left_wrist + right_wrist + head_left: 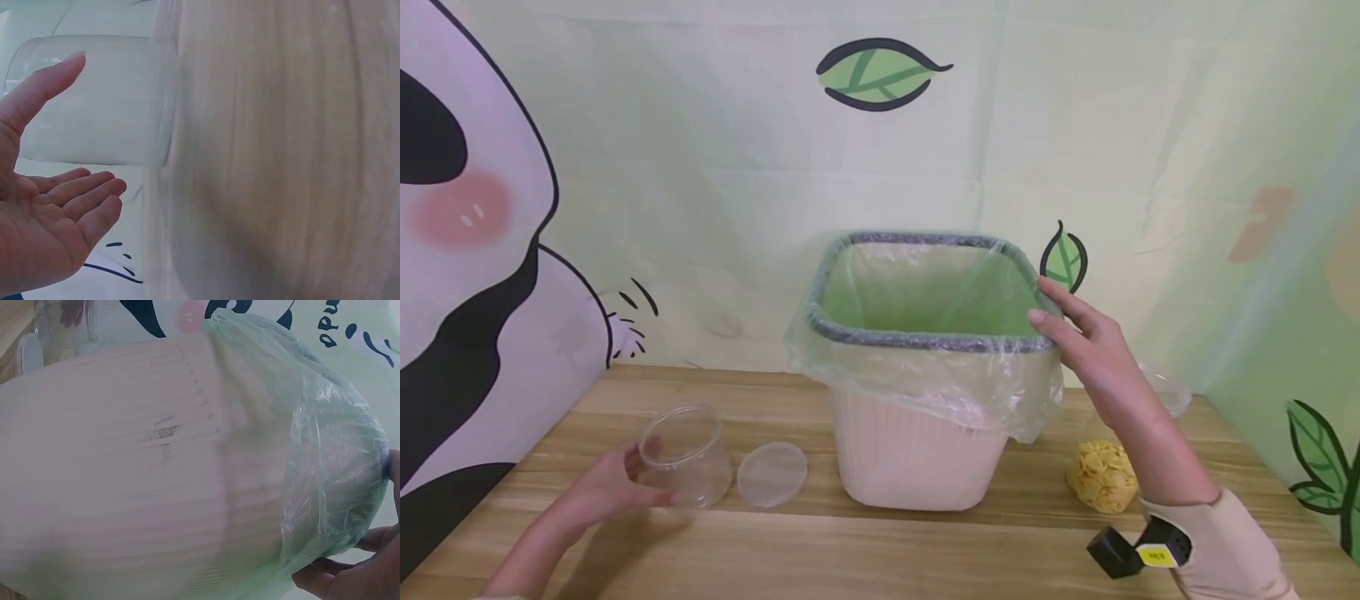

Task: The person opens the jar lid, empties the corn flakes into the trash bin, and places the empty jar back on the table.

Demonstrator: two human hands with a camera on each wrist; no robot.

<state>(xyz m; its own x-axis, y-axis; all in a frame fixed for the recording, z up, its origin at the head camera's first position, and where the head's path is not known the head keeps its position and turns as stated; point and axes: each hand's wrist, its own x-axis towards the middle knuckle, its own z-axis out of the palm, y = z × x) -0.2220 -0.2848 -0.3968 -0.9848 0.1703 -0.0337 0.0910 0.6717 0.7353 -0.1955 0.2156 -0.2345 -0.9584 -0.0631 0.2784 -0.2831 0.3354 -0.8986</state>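
A ribbed trash bin, lined with a thin clear-green plastic bag under a grey rim ring, stands upright mid-table. My right hand grips its right rim, also seen at the edge of the right wrist view. To the left, my left hand is beside a clear plastic jar standing without a lid. In the left wrist view the left hand's fingers are spread and relaxed, with the thumb overlapping the jar's outline; whether they touch it I cannot tell. A round translucent lid lies right of the jar.
Behind my right forearm stands another clear container with yellow flat pieces at its bottom, partly hidden. The wooden table meets a printed cloth backdrop with a panda and leaves. A small black device is on the right wrist.
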